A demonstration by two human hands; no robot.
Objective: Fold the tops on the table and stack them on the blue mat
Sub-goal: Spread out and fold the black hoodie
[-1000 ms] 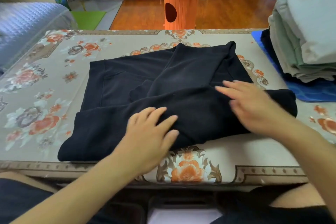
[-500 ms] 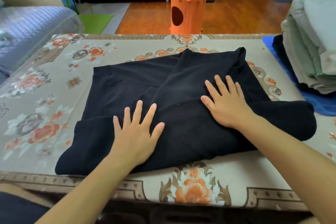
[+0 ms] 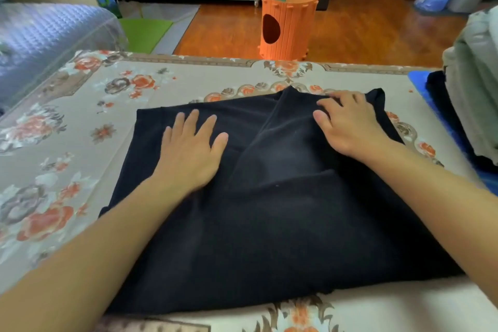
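Floral-print table (image 3: 80, 105) w/ wood floor, orange carrot-shaped bin (image 3: 287, 23) behind. Black top (image 3: 269, 210) lies at table centre, partly folded, panels overlapping; long axis near-to-far. Left hand (image 3: 190, 149) flat on it, fingers straight. Right hand (image 3: 347, 122) at far right edge, fingers bent on cloth. Blue mat (image 3: 417, 81) w/ folded stack (image 3: 474, 94) at right.

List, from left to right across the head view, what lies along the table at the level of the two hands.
Floral tablecloth → left hand → black top → right hand → blue mat → stack of folded tops.
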